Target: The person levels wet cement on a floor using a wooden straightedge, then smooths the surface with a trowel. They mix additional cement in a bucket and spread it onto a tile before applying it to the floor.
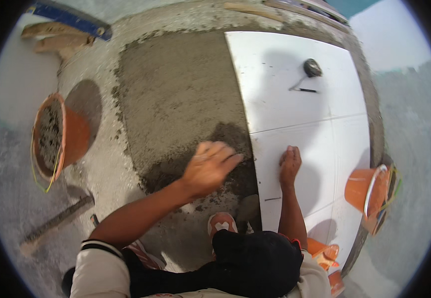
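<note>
My left hand (208,168) hovers over the near right part of a bed of wet grey mortar (175,84). Its fingers are loosely bent and a little apart, slightly blurred, and nothing shows in them. Over the white tiles (270,114) right of the mortar is my right hand (289,165), its fingers curled together. The inside of that hand is hidden, so I cannot see whether it holds anything. A dark tape measure (312,68) and a black pencil or marker (307,90) lie on the far tile.
An orange bucket of mortar (79,134) stands at the left, another orange bucket (359,188) at the right. More orange containers (323,251) are beside my right arm. Wood pieces (59,32) and a blue bar (71,17) lie far left. A bar (59,223) lies near left.
</note>
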Demonstrator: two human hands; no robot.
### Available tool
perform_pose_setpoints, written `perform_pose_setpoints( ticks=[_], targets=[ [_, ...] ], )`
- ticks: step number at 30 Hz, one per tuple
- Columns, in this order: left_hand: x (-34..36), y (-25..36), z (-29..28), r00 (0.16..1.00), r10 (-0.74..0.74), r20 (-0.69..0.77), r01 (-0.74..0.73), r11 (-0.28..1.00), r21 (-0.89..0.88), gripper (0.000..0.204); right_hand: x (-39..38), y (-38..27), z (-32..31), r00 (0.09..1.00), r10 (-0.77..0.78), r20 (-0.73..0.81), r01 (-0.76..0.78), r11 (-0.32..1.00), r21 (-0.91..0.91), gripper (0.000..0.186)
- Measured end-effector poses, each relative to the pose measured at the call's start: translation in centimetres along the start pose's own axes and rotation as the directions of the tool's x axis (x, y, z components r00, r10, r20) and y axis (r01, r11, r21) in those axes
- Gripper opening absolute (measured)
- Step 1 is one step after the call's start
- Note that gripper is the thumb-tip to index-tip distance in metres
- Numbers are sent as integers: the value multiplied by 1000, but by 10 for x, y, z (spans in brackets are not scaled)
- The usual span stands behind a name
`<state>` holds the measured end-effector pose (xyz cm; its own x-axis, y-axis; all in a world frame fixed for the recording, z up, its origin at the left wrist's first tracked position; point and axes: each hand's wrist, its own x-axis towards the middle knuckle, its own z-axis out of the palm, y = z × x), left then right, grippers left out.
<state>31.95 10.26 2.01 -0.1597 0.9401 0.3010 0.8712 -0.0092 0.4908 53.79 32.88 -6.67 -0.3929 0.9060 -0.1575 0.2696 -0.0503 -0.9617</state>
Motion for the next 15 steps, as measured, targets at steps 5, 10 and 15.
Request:
perform_pose_setpoints(
  ticks=[5, 10, 15],
  targets=[
    [-56, -41, -104, 961, 121, 247, -122, 992, -12, 27, -23, -43, 8, 999, 45, -9, -45, 999, -16, 30],
    [-106, -23, -224, 804, -249, 541, 282, 959, 23, 21, -121, -120, 15, 977, 212, 34, -199, 954, -223, 17],
    [-185, 48, -354, 262, -737, 623, 860, 472, 197, 30, -231, -168, -18, 861, 430, 271, -382, 899, -213, 25]
  ],
)
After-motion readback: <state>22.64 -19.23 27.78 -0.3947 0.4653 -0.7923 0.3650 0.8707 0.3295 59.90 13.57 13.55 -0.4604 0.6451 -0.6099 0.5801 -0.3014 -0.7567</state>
